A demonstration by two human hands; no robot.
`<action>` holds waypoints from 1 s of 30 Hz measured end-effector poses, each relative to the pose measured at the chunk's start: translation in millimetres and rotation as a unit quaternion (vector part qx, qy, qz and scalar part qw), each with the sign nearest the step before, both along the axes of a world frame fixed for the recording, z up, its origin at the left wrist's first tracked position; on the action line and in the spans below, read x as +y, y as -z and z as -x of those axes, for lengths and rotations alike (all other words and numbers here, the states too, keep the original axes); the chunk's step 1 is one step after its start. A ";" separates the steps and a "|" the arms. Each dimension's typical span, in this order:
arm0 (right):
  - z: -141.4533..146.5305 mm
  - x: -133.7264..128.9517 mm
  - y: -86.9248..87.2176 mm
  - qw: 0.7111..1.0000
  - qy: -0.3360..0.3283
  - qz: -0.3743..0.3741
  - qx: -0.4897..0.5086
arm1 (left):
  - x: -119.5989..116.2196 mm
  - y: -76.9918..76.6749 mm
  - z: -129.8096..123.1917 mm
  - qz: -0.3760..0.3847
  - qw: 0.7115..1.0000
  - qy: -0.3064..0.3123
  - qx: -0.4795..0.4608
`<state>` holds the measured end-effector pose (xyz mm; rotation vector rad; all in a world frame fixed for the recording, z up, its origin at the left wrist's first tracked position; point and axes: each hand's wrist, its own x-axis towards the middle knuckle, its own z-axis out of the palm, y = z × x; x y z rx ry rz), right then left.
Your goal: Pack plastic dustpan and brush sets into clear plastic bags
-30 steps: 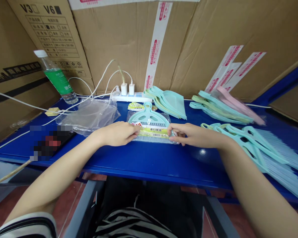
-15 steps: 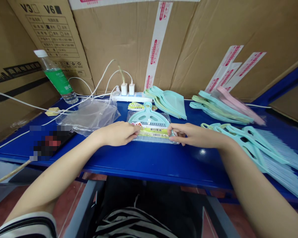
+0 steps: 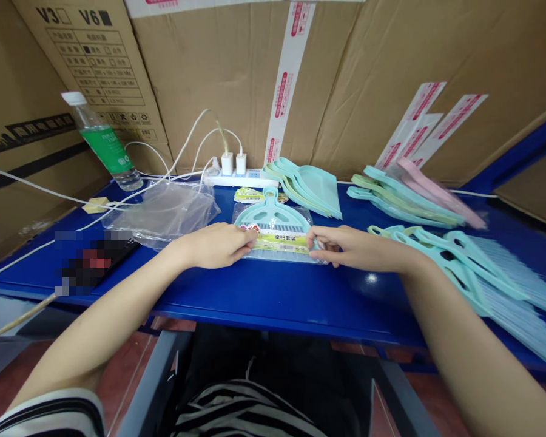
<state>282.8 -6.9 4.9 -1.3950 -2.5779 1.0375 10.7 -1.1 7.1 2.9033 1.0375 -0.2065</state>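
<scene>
In front of me on the blue table lies a light-blue hand brush and dustpan set [image 3: 273, 209] inside a clear plastic bag, its round handle pointing away from me. A yellow-green printed label [image 3: 282, 240] runs across it. My left hand [image 3: 221, 244] is closed on the left edge of the bag by the label. On the opposite side, my right hand [image 3: 330, 246] pinches the right edge of the bag, fingers curled. Just behind the packed set lie several loose printed labels [image 3: 249, 195], partly covered by it.
Dustpans [image 3: 318, 185] lie behind, more dustpans [image 3: 404, 197] at the back right, and brushes [image 3: 473, 267] on the right. Clear plastic bags [image 3: 168, 212] sit at left, near a blurred dark phone-like object [image 3: 95, 261]. A bottle [image 3: 107, 149], power strip [image 3: 241, 177] and white cables stand against the cardboard.
</scene>
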 end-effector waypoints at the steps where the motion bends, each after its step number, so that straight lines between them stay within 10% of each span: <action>1: 0.1 -0.2 -0.2 1.000 0.001 0.000 0.001 | 0.1 0.1 0.2 0.001 1.000 0.002 -0.003; 30: 0.6 -1.3 -2.2 1.000 -0.003 -0.003 0.000 | -0.2 -0.3 -0.4 0.003 1.000 -0.001 0.002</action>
